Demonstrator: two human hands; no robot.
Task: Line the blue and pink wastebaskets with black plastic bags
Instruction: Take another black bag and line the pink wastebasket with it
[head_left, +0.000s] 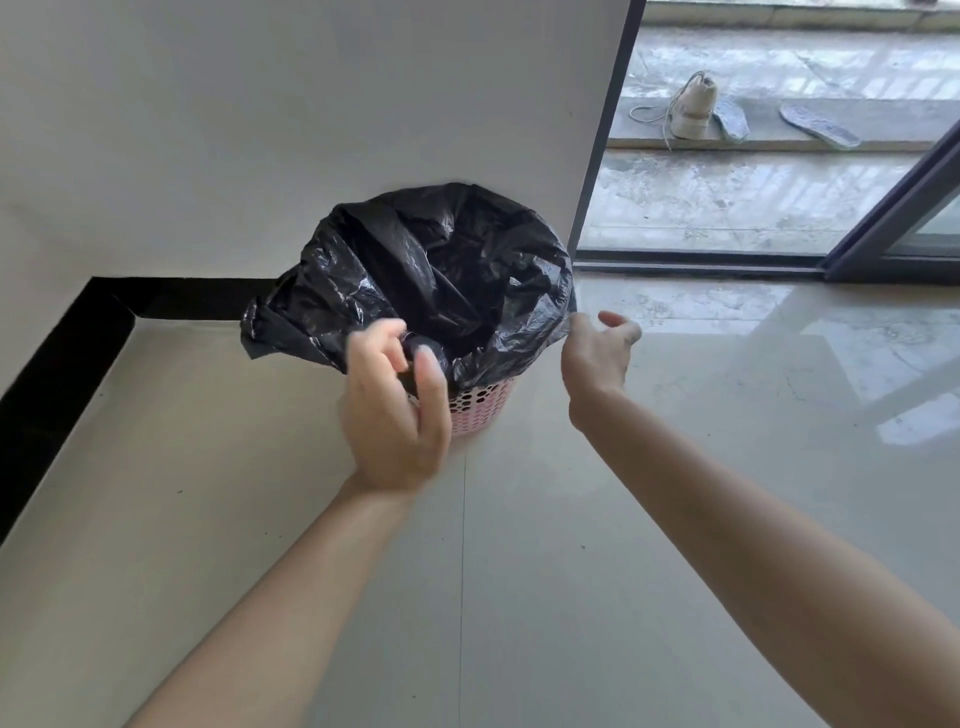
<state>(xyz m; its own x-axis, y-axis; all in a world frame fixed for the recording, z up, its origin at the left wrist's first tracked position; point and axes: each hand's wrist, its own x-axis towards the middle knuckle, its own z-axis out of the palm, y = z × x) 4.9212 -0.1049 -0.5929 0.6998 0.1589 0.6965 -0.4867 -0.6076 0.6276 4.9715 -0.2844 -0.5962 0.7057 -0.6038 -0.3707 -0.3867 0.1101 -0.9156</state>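
Note:
A pink perforated wastebasket (480, 408) stands on the tiled floor against the white wall. A black plastic bag (436, 275) sits inside it, its mouth spread wide and folded down over the rim all round. My left hand (395, 410) is at the near rim, thumb and fingers pinching the bag's edge. My right hand (597, 353) is just right of the rim with its fingers apart, touching or nearly touching the bag's edge. No blue wastebasket is in view.
A white wall (311, 130) with a black skirting strip (67, 353) runs behind and to the left. At right a dark-framed sliding door (608, 130) opens on a concrete ledge with a white shoe (693, 106) and two insoles. Glossy floor tiles (727, 441) spread around.

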